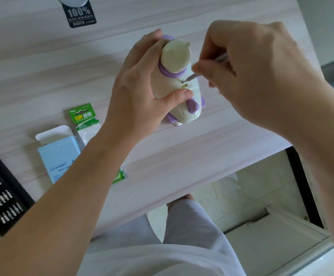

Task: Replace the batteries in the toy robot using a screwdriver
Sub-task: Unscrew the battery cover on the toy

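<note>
The screwdriver (192,77) is mostly hidden inside the right hand (257,76). Only its thin front shaft and a short grey stretch at the 1 o'clock side of the fingers are visible. The screw at its tip is too small to make out.

The black bit case (1,193) at 8 o'clock is cut off by the frame edge. The left forearm covers the lower part of the green battery pack (84,121) and most of a green scrap (119,176) at 7 o'clock. A black tag (79,14) at 11 o'clock hangs from a round item cut off at the top.

Containers:
- Bit case: holds rows of small bits, standing in slots.
- Blue box (59,156), just beside the battery pack: top flap open, contents not visible.
- Battery pack: clear blister; whether it holds batteries cannot be told.

Grip:
- Left hand (140,92): closed round the toy robot (173,84) — thumb pressed on the cream body, fingers wrapped behind its head.
- Right hand: fingers curled, pinching the screwdriver; the tip meets a small recess just below the purple collar.

The toy robot stands near the centre of the counter (42,66), its base resting on the surface and its head leaning toward 12 o'clock.
</note>
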`<state>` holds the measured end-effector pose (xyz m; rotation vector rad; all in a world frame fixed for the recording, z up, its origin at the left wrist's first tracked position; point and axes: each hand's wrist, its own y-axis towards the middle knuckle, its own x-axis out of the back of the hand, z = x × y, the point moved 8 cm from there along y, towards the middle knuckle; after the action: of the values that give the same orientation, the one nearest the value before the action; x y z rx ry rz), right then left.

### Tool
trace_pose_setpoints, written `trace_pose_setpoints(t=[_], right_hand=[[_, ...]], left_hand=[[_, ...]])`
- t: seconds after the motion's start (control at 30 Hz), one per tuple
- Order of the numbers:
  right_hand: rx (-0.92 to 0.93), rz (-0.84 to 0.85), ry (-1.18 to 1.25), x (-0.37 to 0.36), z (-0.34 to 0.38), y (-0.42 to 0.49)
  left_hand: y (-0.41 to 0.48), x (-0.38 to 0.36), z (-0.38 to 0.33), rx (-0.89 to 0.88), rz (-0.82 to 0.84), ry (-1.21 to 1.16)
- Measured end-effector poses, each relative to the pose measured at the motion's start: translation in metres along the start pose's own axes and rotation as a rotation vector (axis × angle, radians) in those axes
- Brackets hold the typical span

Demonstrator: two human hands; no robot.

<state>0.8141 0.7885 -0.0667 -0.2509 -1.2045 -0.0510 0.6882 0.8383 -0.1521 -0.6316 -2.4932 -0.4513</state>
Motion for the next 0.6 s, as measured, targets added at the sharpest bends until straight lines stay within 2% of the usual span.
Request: trace_pose_setpoints(t=[0.13, 0.3, 0.53, 0.6], right_hand=[[0.05, 0.023, -0.008, 0.0004, 0.0084, -0.0009], [-0.029, -0.025, -0.048, 0.0004, 0.0015, 0.0008], [0.01, 0.037, 0.044, -0.0009, 0.0057, 0.0012], [-0.005, 0.016, 0.007, -0.0003, 0.0047, 0.0017]], left_hand=[[-0.0001, 0.0002, 0.001, 0.019, 0.011, -0.02], [-0.0008, 0.0005, 0.0003, 0.013, 0.011, -0.015], [-0.0003, 0.0002, 0.0013, 0.019, 0.014, -0.015], [-0.0004, 0.0005, 0.0011, 0.018, 0.015, -0.012]])
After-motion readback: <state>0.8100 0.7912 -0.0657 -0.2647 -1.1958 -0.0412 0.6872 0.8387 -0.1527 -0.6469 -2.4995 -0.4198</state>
